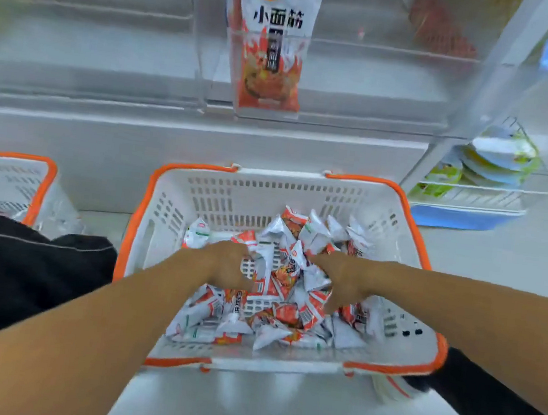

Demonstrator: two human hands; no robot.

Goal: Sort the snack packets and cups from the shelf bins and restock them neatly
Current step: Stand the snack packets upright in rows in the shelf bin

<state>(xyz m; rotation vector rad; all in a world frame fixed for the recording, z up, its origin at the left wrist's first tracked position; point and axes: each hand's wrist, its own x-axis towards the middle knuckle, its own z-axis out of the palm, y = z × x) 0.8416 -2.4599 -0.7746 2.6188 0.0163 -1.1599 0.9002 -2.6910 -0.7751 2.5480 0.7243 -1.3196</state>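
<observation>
On pale floor (292, 413), basket (303, 183); both hands (227, 263) (343, 278) among snack packets (271, 331), fingers' grip unclear.

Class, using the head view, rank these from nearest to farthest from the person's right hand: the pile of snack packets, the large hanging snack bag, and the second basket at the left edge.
1. Snack packets, under the right hand, in the near basket.
2. Large hanging snack bag, above, on the shelf front.
3. Second basket, far left.

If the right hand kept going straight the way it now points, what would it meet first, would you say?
Most likely the snack packets heaped in the basket: the right hand already reaches down among them, though depth is hard to judge.
</observation>
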